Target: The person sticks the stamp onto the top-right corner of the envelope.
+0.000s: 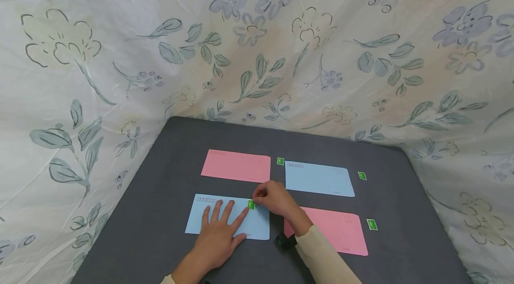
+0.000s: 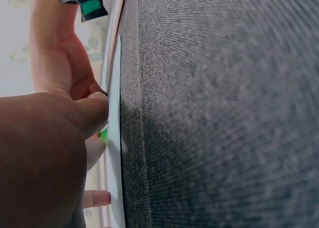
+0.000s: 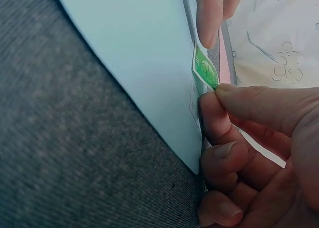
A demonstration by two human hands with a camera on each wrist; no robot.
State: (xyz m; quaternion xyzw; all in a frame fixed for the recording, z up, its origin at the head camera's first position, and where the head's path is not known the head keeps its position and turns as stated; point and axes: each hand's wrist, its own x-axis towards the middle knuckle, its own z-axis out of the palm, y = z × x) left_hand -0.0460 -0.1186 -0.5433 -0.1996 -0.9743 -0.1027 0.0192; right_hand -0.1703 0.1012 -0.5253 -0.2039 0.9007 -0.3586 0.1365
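My left hand [image 1: 214, 239] rests with fingers spread on the near-left light blue envelope [image 1: 257, 227], its index fingertip right at the green stamp [image 1: 251, 204]. From the right, my right hand [image 1: 274, 198] pinches one corner of that stamp between thumb and index finger. The right wrist view shows the stamp [image 3: 206, 68] tilted up from the envelope [image 3: 124, 54], over the printed box near its corner. There the left fingertip [image 3: 208, 31] meets the stamp's far edge. Seen from the left wrist, the left thumb [image 2: 94, 108] hides most of the stamp.
A pink envelope [image 1: 237, 165] lies at the back left, a blue one [image 1: 319, 179] at the back right. The near-right pink envelope [image 1: 341, 230] is partly covered by the right forearm. Three more stamps lie on the dark table: back middle [image 1: 280, 161], back right [image 1: 362, 176], near right [image 1: 371, 224]. Floral cloth [image 1: 257, 52] surrounds the table.
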